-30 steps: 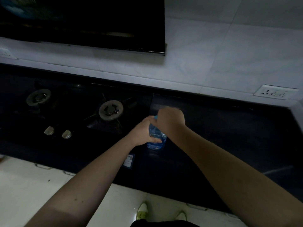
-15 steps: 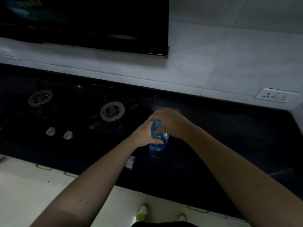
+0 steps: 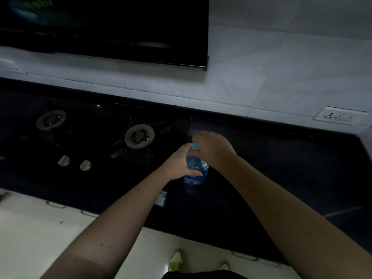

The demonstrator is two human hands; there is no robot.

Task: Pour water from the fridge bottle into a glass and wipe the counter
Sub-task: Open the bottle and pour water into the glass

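A small clear plastic water bottle [image 3: 196,172] with a blue label and a light blue cap [image 3: 195,146] stands upright on the black counter [image 3: 281,178], just right of the hob. My left hand [image 3: 179,164] is wrapped around the bottle's body from the left. My right hand [image 3: 211,148] sits over the top of the bottle, fingers closed around the cap. No glass and no cloth are in view.
A black gas hob with two burners [image 3: 139,136] and two metal knobs [image 3: 74,163] lies left of the bottle. A dark chimney hood [image 3: 104,27] hangs above it. A wall socket [image 3: 338,117] sits at the right. White cabinet fronts [image 3: 40,228] run below the counter edge.
My right hand has turned on the bottle top, and more of the blue cap now shows beside the fingers. The bottle and my left hand stay in place.
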